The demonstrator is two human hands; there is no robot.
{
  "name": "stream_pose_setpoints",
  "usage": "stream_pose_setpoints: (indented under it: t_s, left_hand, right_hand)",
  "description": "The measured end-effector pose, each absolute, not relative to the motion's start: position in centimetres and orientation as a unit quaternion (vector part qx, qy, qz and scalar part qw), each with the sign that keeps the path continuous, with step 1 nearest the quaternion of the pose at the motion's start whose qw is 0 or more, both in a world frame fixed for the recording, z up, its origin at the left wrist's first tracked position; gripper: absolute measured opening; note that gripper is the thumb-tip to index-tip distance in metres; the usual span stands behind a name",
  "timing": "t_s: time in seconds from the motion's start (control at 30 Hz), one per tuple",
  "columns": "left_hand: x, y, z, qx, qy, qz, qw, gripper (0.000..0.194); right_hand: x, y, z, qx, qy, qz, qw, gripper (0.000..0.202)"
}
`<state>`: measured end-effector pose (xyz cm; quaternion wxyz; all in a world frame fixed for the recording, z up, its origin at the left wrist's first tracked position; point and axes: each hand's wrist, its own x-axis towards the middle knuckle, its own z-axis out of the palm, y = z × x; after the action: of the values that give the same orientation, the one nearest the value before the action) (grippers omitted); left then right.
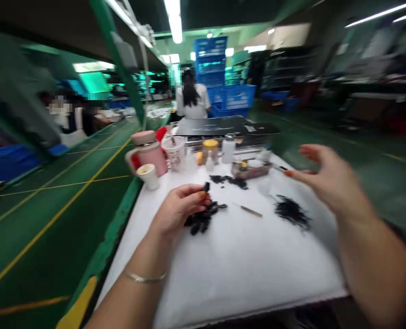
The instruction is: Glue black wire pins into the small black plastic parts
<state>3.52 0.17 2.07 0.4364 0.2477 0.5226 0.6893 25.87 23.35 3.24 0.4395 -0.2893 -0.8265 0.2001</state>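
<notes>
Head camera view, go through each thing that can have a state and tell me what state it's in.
Left hand: grip closed on a small black piece.
Right hand: raised, thumb and fingers apart.
Loose pieces: piled below the left hand.
Thin strands: heaped loosely.
Slim tool: lying on the table.
Pink mug: upright, lid on.
Jar: upright, yellow lid on.
White bottle: upright.
Ceiling light: lit.
</notes>
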Motion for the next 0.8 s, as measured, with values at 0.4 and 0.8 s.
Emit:
stream_pose_setpoints:
  t_s: [0.4,0.8]
  left_hand:
    - [4.2,-0.2,2.1,0.260,0.538,0.658,0.457,0.028]
    - [4.4,-0.1,2.0,0.275,0.525,0.658,0.465,0.024]
  right_hand:
    - [22.8,23.8,-0.8,-0.351,-0.856,0.294,0.242,0.018]
    - [20.2,16.2,7.3,-0.153,-0.766,0.538,0.317,0.032]
